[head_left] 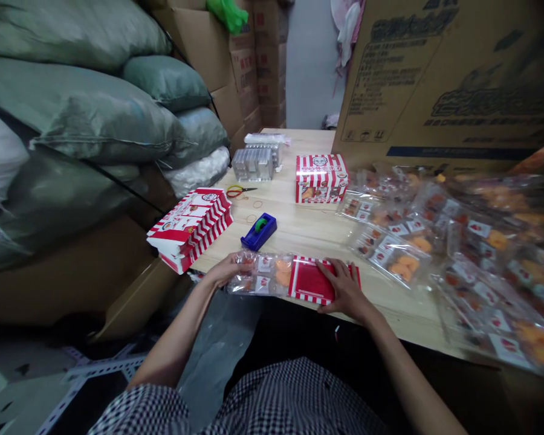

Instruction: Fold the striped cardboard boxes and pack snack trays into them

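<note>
At the table's front edge, my left hand [226, 270] grips the left end of a clear plastic food pack [262, 283]. Orange pieces and small white packets with red marks show through it. The pack's right end meets a flat red card sleeve [312, 279] with red-and-white striped edges; whether it goes inside I cannot tell. My right hand [344, 285] lies over the sleeve with its fingers spread. Just behind the pack is a blue tape dispenser [257, 234] with a green core.
Flattened striped boxes [191, 226] are stacked at the left. Scissors [239, 191], clear plastic trays [252, 165] and an upright striped box [321, 178] stand farther back. Many filled packs [401, 260] cover the right side, before a large carton [435, 78]. Sacks [95, 115] pile up leftward.
</note>
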Tool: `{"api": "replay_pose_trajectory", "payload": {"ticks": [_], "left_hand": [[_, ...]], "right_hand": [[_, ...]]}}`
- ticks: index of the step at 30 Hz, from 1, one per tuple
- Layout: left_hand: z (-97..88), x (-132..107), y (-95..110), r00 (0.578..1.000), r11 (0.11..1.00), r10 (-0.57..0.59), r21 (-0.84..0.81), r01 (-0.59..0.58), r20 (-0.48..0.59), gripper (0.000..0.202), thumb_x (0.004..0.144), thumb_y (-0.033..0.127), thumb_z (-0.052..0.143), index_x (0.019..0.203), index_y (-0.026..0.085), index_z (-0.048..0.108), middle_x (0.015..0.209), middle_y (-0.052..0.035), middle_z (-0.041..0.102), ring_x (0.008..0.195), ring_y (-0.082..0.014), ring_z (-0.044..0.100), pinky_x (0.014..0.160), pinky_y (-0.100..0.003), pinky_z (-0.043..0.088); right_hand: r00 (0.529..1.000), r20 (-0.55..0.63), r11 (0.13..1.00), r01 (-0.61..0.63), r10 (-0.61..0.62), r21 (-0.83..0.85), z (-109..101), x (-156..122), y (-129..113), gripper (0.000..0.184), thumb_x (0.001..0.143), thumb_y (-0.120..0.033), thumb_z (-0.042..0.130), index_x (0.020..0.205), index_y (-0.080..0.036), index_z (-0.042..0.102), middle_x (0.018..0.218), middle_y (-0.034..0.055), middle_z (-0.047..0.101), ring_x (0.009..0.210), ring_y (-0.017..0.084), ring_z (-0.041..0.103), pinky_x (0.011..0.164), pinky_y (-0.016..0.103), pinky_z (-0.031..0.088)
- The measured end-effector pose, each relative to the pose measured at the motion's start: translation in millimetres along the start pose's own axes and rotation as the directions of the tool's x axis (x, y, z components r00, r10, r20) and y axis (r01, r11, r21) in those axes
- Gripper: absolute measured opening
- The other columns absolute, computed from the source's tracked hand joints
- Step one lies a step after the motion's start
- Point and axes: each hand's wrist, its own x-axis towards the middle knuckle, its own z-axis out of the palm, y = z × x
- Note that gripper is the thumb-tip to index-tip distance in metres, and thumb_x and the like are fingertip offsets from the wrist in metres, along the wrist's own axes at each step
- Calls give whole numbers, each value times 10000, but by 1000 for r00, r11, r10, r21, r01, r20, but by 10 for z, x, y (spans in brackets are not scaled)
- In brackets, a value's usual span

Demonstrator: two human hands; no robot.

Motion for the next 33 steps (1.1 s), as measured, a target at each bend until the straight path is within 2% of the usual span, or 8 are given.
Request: {"api": "replay_pose_trajectory", "payload": {"ticks": [8,11,14,17,20,24,28,33], "left_hand": [[194,238,-49,994,996,17,86,-27,111,455,614,343,866,960,114,682,838,-50,713,709,-164,669,714,-310,541],[165,287,82,988,985,38,160,-63,150,442,636,320,847,991,115,683,841,-43,706,698,-150,649,673,-273,519],[71,300,295,980,963,50,249,-98,195,421,653,285,830,1013,109,700,824,-35,704,683,-137,623,640,-239,488],[0,345,491,969,938,37,327,-118,244,391,622,243,834,972,105,727,787,-27,707,663,-135,606,629,-228,475],[26,451,585,960,916,14,381,-124,281,356,596,236,836,914,105,745,741,-27,708,628,-136,593,596,-223,460],[245,584,510,959,907,34,394,-148,281,356,614,278,809,920,112,733,774,-43,721,653,-151,614,616,-239,475],[436,561,394,962,902,95,386,-192,255,335,671,272,738,958,103,703,816,-49,716,685,-154,620,645,-248,480],[342,467,498,956,880,113,418,-223,272,258,593,171,718,845,120,726,760,-23,716,699,-176,625,660,-252,482]], "right_hand": [[1000,6,1000,-23,23,1,10,-35,72,1257,478,-589,882,1556,-234,342,1559,223,314,1463,437,236,1172,637,-21],[999,-8,999,-39,39,5,-17,-73,75,1238,490,-580,878,1557,-263,335,1558,202,323,1466,424,238,1179,628,-5],[999,-15,999,-42,42,3,-26,-101,60,1241,486,-569,881,1557,-277,329,1558,191,324,1469,414,233,1184,618,-16],[999,-8,999,-33,33,2,-14,-109,50,1240,477,-583,880,1552,-278,343,1560,190,320,1471,414,228,1185,611,-32],[1000,-6,1000,-20,20,-1,6,-103,48,1240,474,-605,869,1552,-291,342,1567,183,320,1474,416,222,1185,605,-38],[998,4,998,-66,66,3,1,-101,53,1180,531,-649,822,1547,-265,359,1567,213,310,1474,435,212,1175,621,-27],[996,2,996,-90,90,19,-36,-146,97,1166,553,-633,822,1553,-269,345,1567,207,307,1476,433,207,1172,626,-18],[999,-26,999,-43,43,29,-31,-225,149,1232,498,-567,874,1562,-295,315,1563,179,307,1475,401,225,1188,595,-40]]}}
